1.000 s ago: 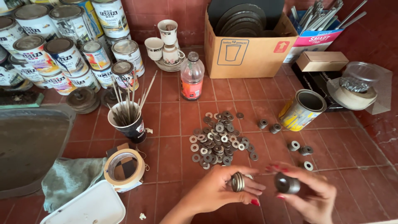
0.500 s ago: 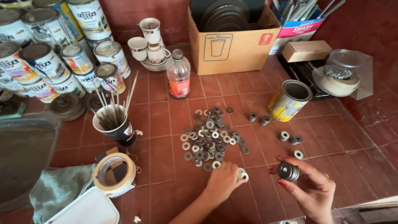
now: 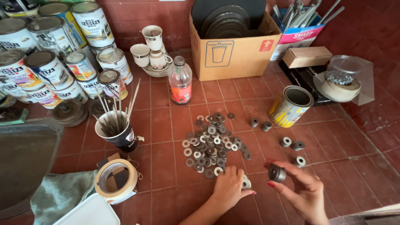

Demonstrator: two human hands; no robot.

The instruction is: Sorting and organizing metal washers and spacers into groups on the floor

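Observation:
A loose pile of flat metal washers (image 3: 211,143) lies on the red tiled surface in the middle. My left hand (image 3: 228,186) is knuckles-up on the tiles at the pile's near edge, its fingers curled on a few stacked washers (image 3: 246,183) that touch the surface. To the right, my right hand (image 3: 301,192) pinches a short stack of washers (image 3: 277,173) between thumb and fingers, just above the tiles. Small finished stacks stand apart: two (image 3: 260,123) further back, two (image 3: 291,143) at the right, and one (image 3: 299,161) near my right hand.
A tilted open tin can (image 3: 292,106) lies right of the pile, a plastic bottle (image 3: 180,81) behind it. A dark cup of sticks (image 3: 118,131), a tape roll (image 3: 116,179) and a green cloth (image 3: 58,192) are left. Paint cans (image 3: 50,62) and a cardboard box (image 3: 231,48) line the back.
My left hand went from holding a washer stack in the air to resting it on the tiles by the pile. My right hand kept its stack and shifted slightly left.

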